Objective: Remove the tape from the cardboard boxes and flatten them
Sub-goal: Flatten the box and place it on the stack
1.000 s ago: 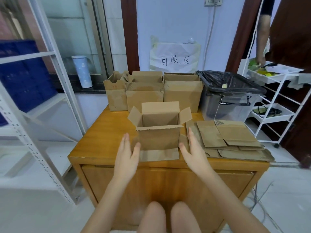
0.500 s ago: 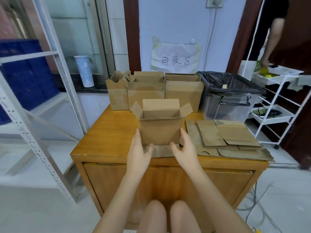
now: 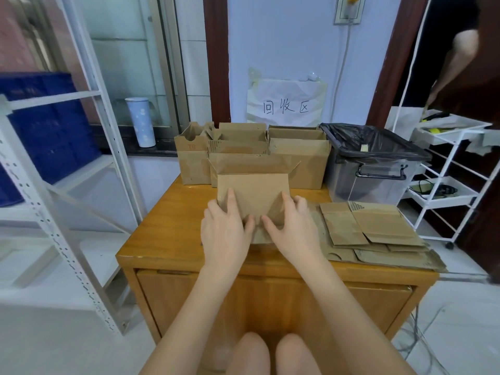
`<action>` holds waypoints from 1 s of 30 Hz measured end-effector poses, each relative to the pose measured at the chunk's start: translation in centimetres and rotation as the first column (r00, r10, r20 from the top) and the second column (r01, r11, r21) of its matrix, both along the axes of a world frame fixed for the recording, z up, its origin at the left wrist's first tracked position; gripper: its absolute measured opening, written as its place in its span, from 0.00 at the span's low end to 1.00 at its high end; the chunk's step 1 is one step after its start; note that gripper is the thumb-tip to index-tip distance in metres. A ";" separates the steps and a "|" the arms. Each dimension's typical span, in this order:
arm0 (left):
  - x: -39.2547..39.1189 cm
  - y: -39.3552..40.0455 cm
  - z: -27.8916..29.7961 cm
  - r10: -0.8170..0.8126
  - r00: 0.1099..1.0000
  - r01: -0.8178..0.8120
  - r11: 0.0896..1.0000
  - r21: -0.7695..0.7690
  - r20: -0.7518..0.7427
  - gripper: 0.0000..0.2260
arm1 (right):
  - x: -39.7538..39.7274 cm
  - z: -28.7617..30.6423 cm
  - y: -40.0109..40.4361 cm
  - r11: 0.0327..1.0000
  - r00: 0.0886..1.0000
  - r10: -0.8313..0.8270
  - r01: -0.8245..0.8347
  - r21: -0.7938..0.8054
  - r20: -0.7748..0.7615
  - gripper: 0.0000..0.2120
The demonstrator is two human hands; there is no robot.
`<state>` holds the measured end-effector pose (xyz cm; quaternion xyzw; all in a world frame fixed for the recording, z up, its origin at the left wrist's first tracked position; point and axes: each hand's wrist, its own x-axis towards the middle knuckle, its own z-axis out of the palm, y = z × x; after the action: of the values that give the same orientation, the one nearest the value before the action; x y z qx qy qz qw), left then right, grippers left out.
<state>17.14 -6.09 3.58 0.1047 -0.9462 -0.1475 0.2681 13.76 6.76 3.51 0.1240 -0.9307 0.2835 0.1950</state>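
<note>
Box (image 3: 253,190) at table (image 3: 173,226) centre, top flaps up. Left hand (image 3: 224,231) & right hand (image 3: 293,228) laid on near wall, fingers spread, nothing clamped. Thin cardboard: light, stiff, likely creases at folds. Best pressed near corners, w/ even force.

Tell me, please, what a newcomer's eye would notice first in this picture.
Two bare hands, left hand and right hand, touch an open brown cardboard box at the middle of the yellow wooden table. Right of it lies a pile of flattened brown cardboard; behind stands a clear plastic bin with black liner.
</note>
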 end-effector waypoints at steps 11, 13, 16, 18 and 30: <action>-3.2 -0.7 1.8 0.041 0.948 -0.026 0.998 -0.052 0.315 0.25 | -2.8 2.3 -0.4 0.977 0.947 -0.006 -0.062 0.203 0.321 0.30; -3.6 -0.8 1.0 0.038 0.935 -0.025 0.999 -0.042 0.352 0.24 | -3.3 1.6 -0.5 0.975 0.936 -0.005 -0.073 0.208 0.352 0.30; -4.0 -1.1 -0.5 0.040 0.923 -0.031 0.999 -0.030 0.383 0.26 | -3.6 0.3 -0.8 0.975 0.942 -0.014 -0.062 0.215 0.335 0.32; -4.2 -1.3 -1.3 0.052 0.927 -0.042 0.999 -0.035 0.372 0.26 | -3.7 -0.4 -0.9 0.974 0.949 -0.017 -0.056 0.219 0.315 0.33; -5.2 -3.6 -2.7 -0.226 0.917 0.279 0.952 -0.123 0.329 0.24 | -4.4 -1.2 0.3 0.907 0.900 0.240 -0.342 0.247 0.364 0.36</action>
<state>11.94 -9.66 0.86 -0.0198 -0.9911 -0.0827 0.1021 9.37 7.08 2.30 0.2431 -0.9529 0.1792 -0.0280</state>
